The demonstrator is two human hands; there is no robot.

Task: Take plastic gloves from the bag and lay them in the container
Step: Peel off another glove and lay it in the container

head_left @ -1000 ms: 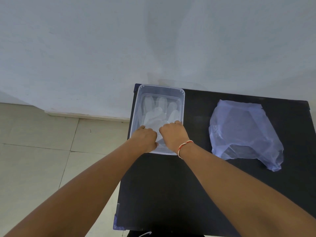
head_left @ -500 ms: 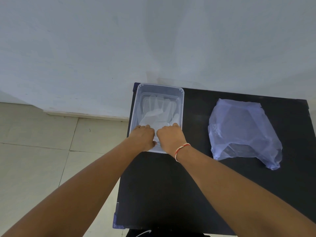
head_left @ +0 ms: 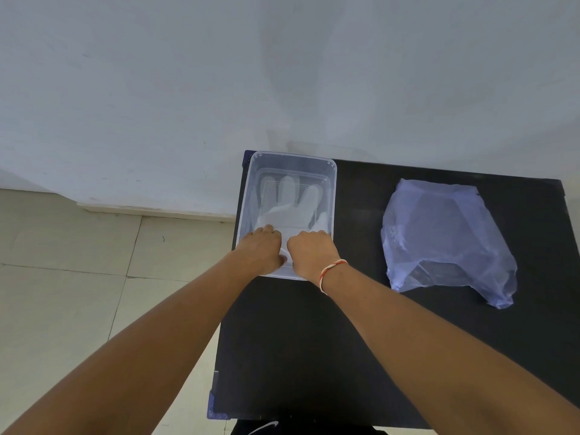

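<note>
You have one clear container (head_left: 333,183) on one black table (head_left: 345,340). One translucent bag (head_left: 445,240) lies apart from it. Plastic gloves (head_left: 290,208) in the container: layers overlap, so an exact count cannot be made. Two hands in view, one bracelet (head_left: 331,271).

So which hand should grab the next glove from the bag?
Probably the right hand. The bag lies on its side of the table, while the left hand sits at the container's far side and would have to cross over.
</note>
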